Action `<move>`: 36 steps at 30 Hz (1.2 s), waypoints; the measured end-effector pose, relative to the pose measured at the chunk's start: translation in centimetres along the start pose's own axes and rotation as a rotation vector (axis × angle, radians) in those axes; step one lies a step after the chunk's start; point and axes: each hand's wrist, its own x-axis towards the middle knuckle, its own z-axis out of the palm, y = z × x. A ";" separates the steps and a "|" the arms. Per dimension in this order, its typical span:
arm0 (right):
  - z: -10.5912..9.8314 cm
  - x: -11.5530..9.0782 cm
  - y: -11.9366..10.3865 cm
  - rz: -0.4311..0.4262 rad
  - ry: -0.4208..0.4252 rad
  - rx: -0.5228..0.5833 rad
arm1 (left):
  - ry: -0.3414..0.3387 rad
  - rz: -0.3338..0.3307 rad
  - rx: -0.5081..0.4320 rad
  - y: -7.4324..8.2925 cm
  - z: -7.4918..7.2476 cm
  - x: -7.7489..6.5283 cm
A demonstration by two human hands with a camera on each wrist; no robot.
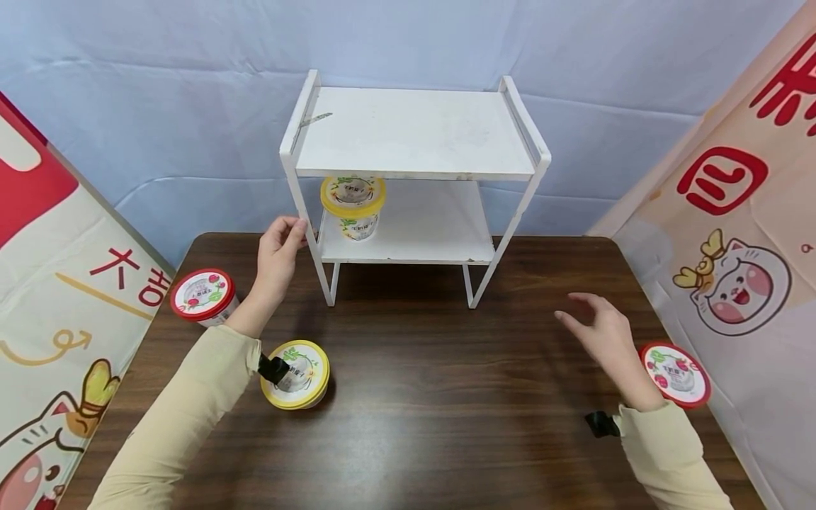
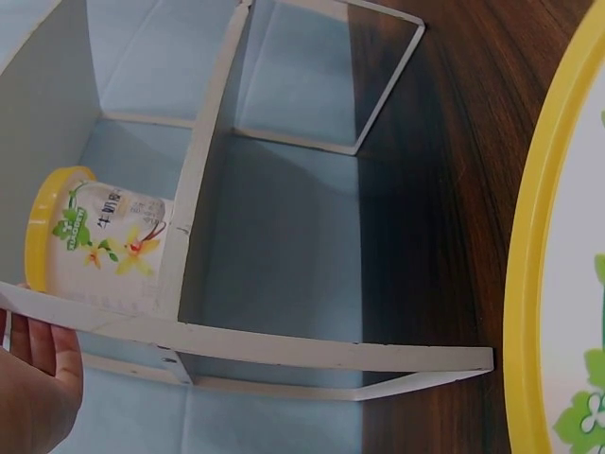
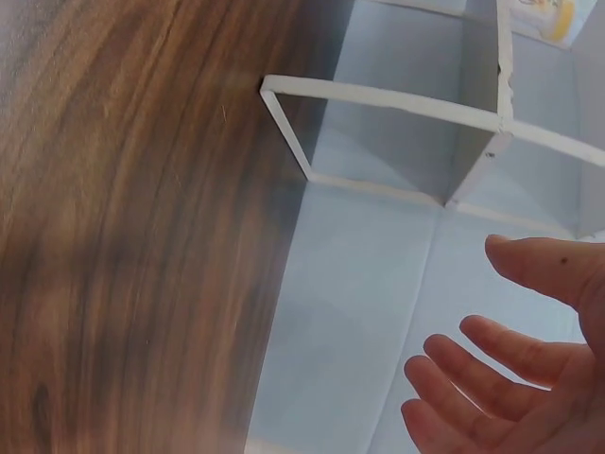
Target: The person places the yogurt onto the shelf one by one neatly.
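Note:
My left hand (image 1: 278,251) is at the front left post of a white two-tier shelf rack (image 1: 414,131). In the left wrist view, its fingers (image 2: 43,345) pass behind the post and their tips are hidden. Just inside that post, a paper tub with a yellow lid (image 1: 353,205) stands upright on the lower shelf. Under my left wrist, another yellow-lidded tub (image 1: 299,397) sits on the table. My right hand (image 1: 602,333) hovers over the table's right side, thumb apart from the fingers, holding nothing. Beside that wrist is a red-lidded tub (image 1: 678,375).
Another red-lidded tub (image 1: 202,292) stands at the table's left edge. The rack is at the back of the dark wooden table (image 1: 433,397), before a pale blue cloth (image 1: 191,120). Printed panels (image 1: 733,234) flank both sides.

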 end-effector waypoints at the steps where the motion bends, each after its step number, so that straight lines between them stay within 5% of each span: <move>1: -0.2 -0.1 0.1 0.009 0.004 -0.002 | -0.001 0.000 0.000 0.0 0.0 0.0; 36: -4.3 -2.1 3.5 0.267 0.087 0.004 | 0.010 0.000 -0.004 0.0 0.0 0.0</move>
